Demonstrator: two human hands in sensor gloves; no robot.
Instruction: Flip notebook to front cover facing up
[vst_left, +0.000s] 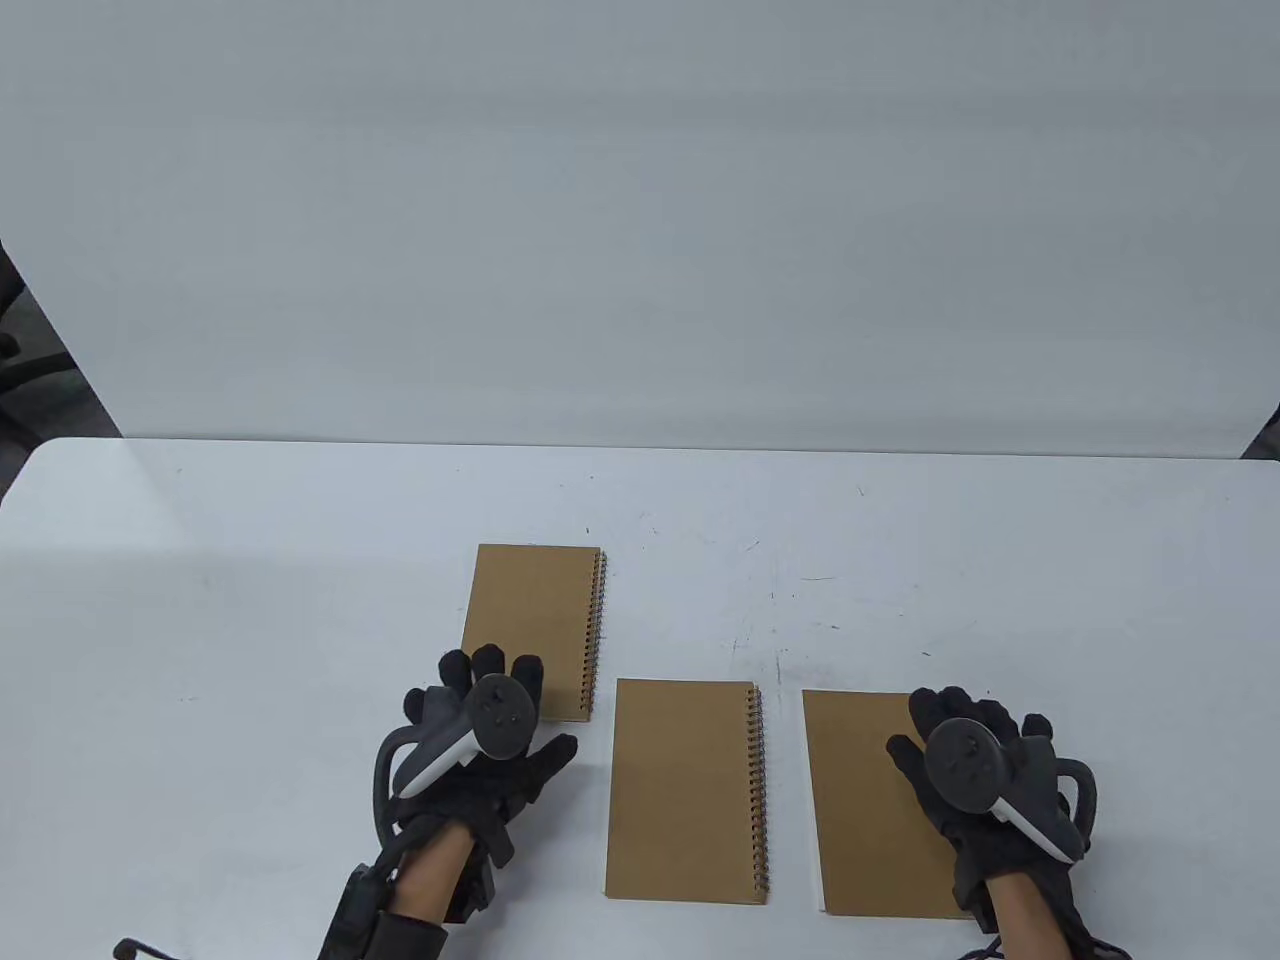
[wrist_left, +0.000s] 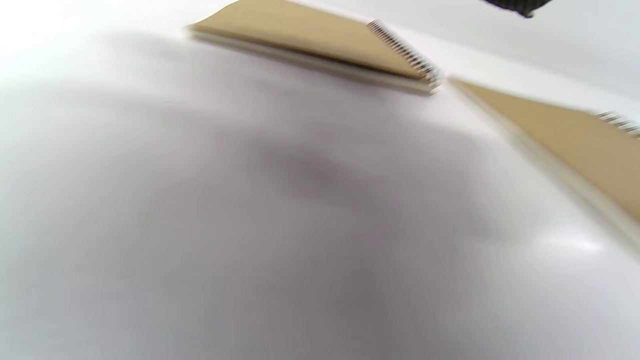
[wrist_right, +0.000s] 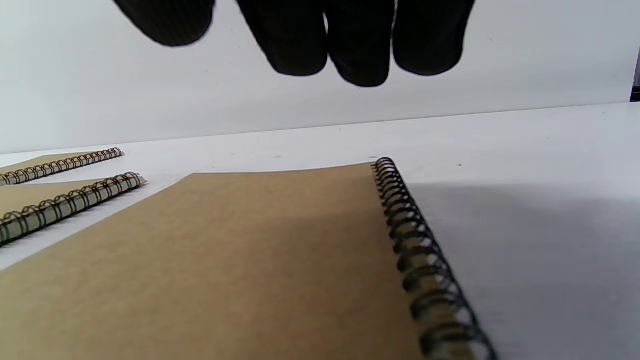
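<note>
Right hand (vst_left: 985, 775) hovers with fingers spread over the right notebook (vst_left: 860, 800) at the desk's (vst_left: 250, 560) near edge, holding nothing; the left hand (vst_left: 480, 745), also spread and free, is above the left notebook (vst_left: 530, 620). It looks light and thin with stiff card covers, so I would pinch its free long edge, opposite the spiral.

Notebooks (vst_left: 686, 790): matt brown kraft card covers, slightly fibrous, no gloss. Page edges (wrist_left: 320, 64) pale paper. Spiral (wrist_right: 425, 265): thin dark wire coil, faint sheen, looks like metal. Table (vst_left: 250, 560): smooth white top, soft sheen, a few dark scuffs. Gloves (vst_left: 500, 770): black knit cloth, matt. Trackers (vst_left: 497, 715): smooth grey and white plastic, satin finish.
</note>
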